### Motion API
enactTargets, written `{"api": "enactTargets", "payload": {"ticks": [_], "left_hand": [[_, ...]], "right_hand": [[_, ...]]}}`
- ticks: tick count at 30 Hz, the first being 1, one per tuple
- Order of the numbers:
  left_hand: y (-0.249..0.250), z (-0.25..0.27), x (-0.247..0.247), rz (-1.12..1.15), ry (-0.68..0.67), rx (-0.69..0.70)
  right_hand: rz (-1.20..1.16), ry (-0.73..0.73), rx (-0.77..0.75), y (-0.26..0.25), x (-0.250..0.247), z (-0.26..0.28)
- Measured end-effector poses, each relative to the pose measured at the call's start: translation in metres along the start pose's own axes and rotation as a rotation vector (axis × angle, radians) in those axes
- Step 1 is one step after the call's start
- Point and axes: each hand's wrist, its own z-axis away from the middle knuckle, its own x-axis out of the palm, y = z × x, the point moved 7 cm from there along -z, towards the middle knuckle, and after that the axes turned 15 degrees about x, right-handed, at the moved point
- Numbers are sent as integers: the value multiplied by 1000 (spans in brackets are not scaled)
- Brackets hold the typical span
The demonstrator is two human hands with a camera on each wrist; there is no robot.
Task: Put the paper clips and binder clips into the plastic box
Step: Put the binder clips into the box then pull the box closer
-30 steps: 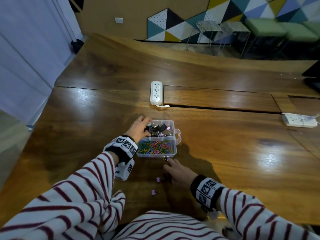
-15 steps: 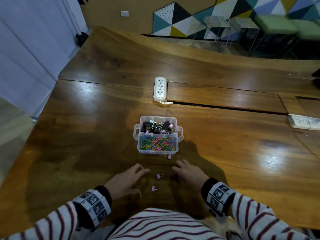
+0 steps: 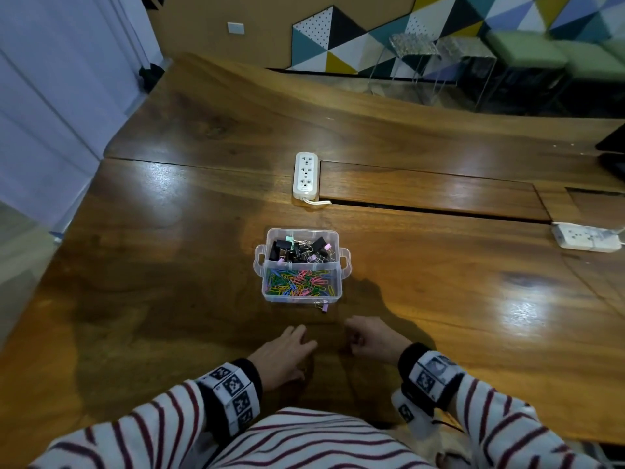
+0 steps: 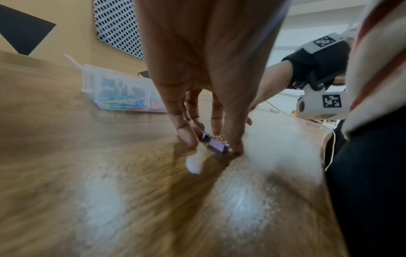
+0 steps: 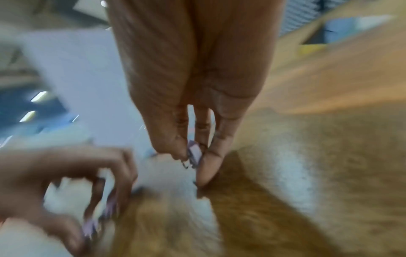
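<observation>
Two small lilac metal binder clips (image 4: pixel 217 145) sit between my left hand's (image 3: pixel 283 354) fingertips; my right hand (image 3: pixel 372 336) pinches another lilac clip (image 5: pixel 194 153), six o'clock of the clear plastic box (image 3: pixel 302 298).

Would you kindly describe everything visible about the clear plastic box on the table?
The plastic box is small, clear and rectangular, with no lid on it and a loop handle at each short side. A divider splits it: the far compartment holds mostly black binder clips, the near one colourful paper clips. It sits flat on the wooden table, ahead of both hands, neither touching it. A small purple binder clip lies by its near wall; whether they touch is unclear.
</observation>
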Motion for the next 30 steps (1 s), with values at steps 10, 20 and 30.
{"api": "enactTargets", "payload": {"ticks": [10, 20, 30], "left_hand": [[-6, 11, 8, 32, 54, -36], [-6, 18, 6, 24, 16, -54], [-12, 26, 6, -11, 30, -23]], "right_hand": [[-1463, -316, 86, 0, -50, -20], [-1250, -177, 163, -51, -100, -65], [361, 293, -416, -62, -15, 12]]}}
